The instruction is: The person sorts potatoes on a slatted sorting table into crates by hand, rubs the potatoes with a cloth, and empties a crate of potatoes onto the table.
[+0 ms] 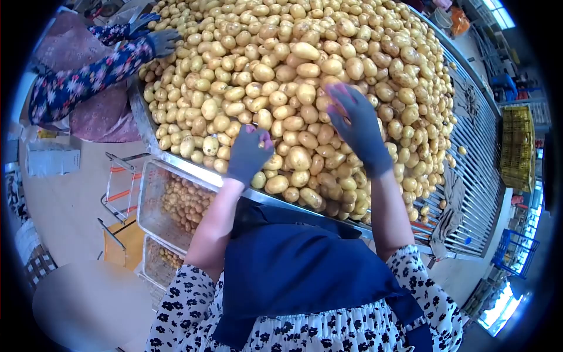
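A big heap of yellow-skinned potatoes covers the metal sorting table in front of me. My left hand, in a grey glove with pinkish fingertips, is low over the heap near the table's front edge. Its fingers are curled in, and what they hold, if anything, is hidden. Farther to the right, my right hand in a matching glove reaches over the potatoes with its fingers stretched out. No potato shows in its grasp, though the fingertips are slightly blurred.
At the left, a co-worker's gloved hand rests at the heap's edge. Below the table's metal rim stand a crate of smaller potatoes and another crate beneath it. Metal slats extend on the right, with cloths on them. Yellow crates stand beyond.
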